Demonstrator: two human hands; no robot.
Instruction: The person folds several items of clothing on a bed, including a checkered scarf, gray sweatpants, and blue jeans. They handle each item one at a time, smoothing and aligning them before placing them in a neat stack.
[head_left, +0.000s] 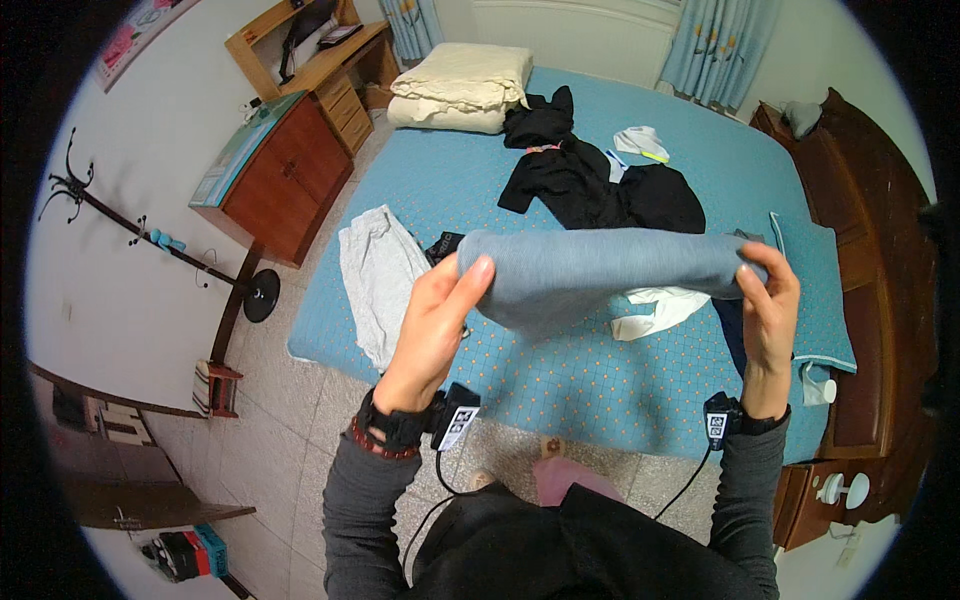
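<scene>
A grey-blue fabric garment (600, 262) is stretched out above the bed, folded over along its top. My left hand (442, 307) pinches its left end between thumb and fingers. At the other end, my right hand (769, 300) grips the cloth the same way. Behind it on the bed lie a black garment (585, 187) and, partly covered from view, a white garment (656, 315). Light grey trousers (382, 285) lie to the left. White socks (639, 141) rest farther back. Dark blue cloth (727, 322) shows beside my right hand.
The bed (570, 390) has a blue patterned cover, with a folded cream quilt (461, 86) at the back left and a pillow (817, 292) by the wooden headboard (862, 330). A nightstand (802, 502) stands at the right. Cables hang from devices on both wrists.
</scene>
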